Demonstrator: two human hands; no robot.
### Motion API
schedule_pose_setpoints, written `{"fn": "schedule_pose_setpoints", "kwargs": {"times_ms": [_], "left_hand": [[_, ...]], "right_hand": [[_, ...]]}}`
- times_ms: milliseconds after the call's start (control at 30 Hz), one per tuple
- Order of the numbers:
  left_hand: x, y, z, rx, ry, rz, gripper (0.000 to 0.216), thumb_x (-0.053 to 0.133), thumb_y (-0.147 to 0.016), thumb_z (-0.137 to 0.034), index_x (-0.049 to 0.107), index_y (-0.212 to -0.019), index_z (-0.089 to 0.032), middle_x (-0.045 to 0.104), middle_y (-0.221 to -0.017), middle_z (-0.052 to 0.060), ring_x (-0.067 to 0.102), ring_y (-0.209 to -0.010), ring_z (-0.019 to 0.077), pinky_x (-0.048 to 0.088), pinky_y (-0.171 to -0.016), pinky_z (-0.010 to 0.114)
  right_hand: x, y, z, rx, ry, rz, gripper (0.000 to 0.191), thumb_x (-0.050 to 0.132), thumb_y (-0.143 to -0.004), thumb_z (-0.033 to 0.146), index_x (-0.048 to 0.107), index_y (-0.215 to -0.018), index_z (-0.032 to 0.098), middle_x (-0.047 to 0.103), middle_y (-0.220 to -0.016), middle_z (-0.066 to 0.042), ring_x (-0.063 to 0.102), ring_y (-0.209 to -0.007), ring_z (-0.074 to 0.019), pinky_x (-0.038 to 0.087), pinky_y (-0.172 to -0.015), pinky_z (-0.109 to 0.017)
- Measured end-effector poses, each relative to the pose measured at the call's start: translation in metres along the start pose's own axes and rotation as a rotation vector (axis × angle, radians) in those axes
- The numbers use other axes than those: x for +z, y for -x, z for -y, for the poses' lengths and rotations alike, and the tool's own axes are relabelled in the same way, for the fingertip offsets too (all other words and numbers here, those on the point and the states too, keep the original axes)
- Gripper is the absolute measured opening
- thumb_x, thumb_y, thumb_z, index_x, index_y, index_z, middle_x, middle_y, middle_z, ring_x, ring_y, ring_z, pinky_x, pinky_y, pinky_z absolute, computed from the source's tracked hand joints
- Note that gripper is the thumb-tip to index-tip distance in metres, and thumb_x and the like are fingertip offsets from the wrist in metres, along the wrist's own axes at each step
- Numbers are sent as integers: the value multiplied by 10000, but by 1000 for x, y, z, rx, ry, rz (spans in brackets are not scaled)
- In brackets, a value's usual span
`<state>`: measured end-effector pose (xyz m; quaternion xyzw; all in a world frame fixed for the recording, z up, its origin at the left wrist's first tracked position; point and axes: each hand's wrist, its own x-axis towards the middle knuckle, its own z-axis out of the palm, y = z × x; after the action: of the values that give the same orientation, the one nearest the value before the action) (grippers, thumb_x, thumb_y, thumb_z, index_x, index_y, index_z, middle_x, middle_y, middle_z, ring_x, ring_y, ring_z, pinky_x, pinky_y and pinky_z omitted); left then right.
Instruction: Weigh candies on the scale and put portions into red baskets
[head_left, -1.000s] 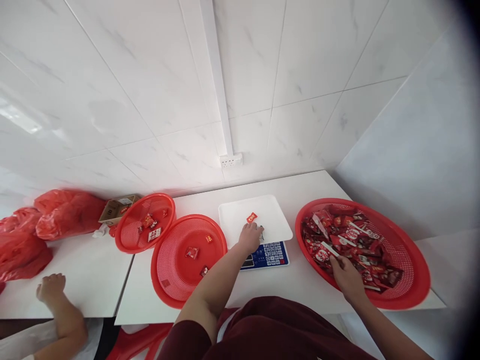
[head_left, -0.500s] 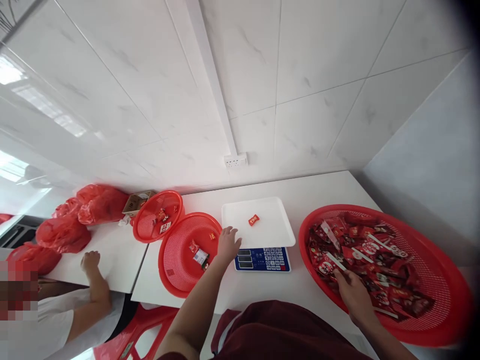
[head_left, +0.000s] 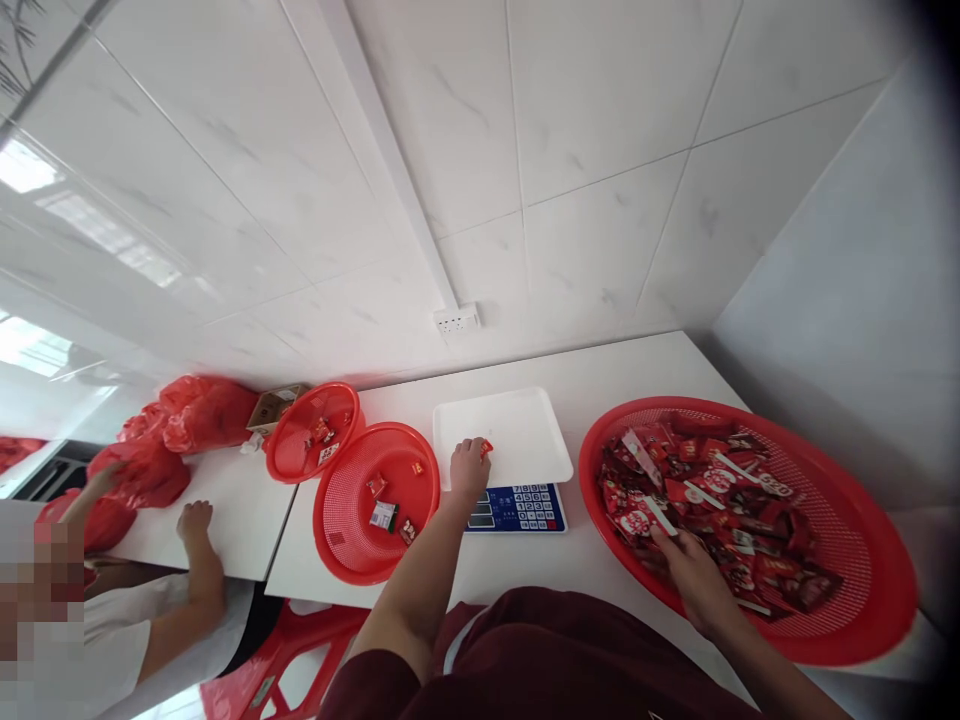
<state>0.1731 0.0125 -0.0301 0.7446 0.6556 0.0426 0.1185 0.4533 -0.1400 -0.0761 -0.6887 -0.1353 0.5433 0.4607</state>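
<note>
The person's left hand has its fingers curled round a small red packet over the white tray; the right hand touches a white-edged packet in the large basket, its grip unclear; a smaller basket stands leftward.

Baskets look glossy, perforated plastic; candy wrappers, shiny film; scale tray, smooth plastic; wall tiles, glossy; bags, thin wrinkled plastic; shirt, matt cloth.

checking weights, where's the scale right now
In the head view, the scale is below centre, left of the large red basket, by the left hand.
</note>
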Motion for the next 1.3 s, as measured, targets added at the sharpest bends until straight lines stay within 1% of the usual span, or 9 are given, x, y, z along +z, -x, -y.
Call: {"fn": "schedule_pose_setpoints", "kwargs": {"times_ms": [300,467,667,767,867,967,1067,1200,1300], "left_hand": [[-19,109,78,-198,-3,-81,306,356,-908,-210,577,-1112,-268,566,-1126,61,517,-1068,204,394,-947,353],[-18,118,105,-393,32,-63,418,284,-937,-315,395,-1316,-179,457,-1322,144,421,-1243,241,397,-958,371],[-7,124,109,-323,58,236,392,456,-863,-382,495,-1206,-196,582,-1213,115,533,-1135,239,456,-852,318],[-6,131,114,-343,33,297,356,367,-900,-309,485,-1207,-175,606,-1166,143,560,-1099,250,463,-819,332],[-9,139,125,-373,-2,340,387,357,-881,-208,441,-1254,-146,500,-1305,185,513,-1170,274,431,-882,372],[-12,145,144,-392,-27,389,425,324,-863,-151,417,-1278,-127,416,-1379,200,495,-1190,296,411,-914,422],[-9,147,162,-359,-22,397,475,355,-864,-219,359,-1323,-95,396,-1387,214,469,-1212,312,416,-924,442],[-6,140,162,-147,30,154,728,476,-808,-459,255,-1388,-77,382,-1384,226,355,-1289,346,374,-983,483],[-10,126,135,-26,82,-18,686,446,-823,-492,292,-1380,-123,355,-1405,207,296,-1321,347,325,-1019,513]], "right_hand": [[17,12,27,-112,-61,-125,228,552,-733,444,432,-750,251,546,-591,19,625,-563,-199,533,-511,-319],[52,20,48,-148,-73,11,206,581,-732,409,479,-750,231,567,-558,30,582,-500,-156,502,-491,-280],[107,19,63,-53,-177,224,179,619,-745,366,512,-743,222,653,-655,-1,627,-568,-155,501,-491,-251],[130,20,68,-17,-148,409,206,619,-758,359,558,-897,221,699,-884,-34,672,-681,-179,547,-572,-294],[138,19,70,-133,97,507,385,589,-785,363,528,-1128,199,666,-1075,-85,684,-799,-205,565,-657,-350],[118,8,66,-256,248,382,422,546,-815,341,498,-1206,191,621,-1169,-103,657,-916,-203,548,-752,-358],[70,-9,60,-368,394,186,399,518,-826,284,504,-1218,218,571,-1249,-77,584,-1069,-195,474,-900,-356],[9,-34,55,-405,619,-26,387,514,-800,203,556,-1184,171,552,-1259,-124,509,-1161,-257,363,-999,-420],[-4,-54,52,-407,723,-49,286,545,-755,144,655,-1017,174,491,-1337,-112,428,-1232,-292,309,-1029,-420]]}}
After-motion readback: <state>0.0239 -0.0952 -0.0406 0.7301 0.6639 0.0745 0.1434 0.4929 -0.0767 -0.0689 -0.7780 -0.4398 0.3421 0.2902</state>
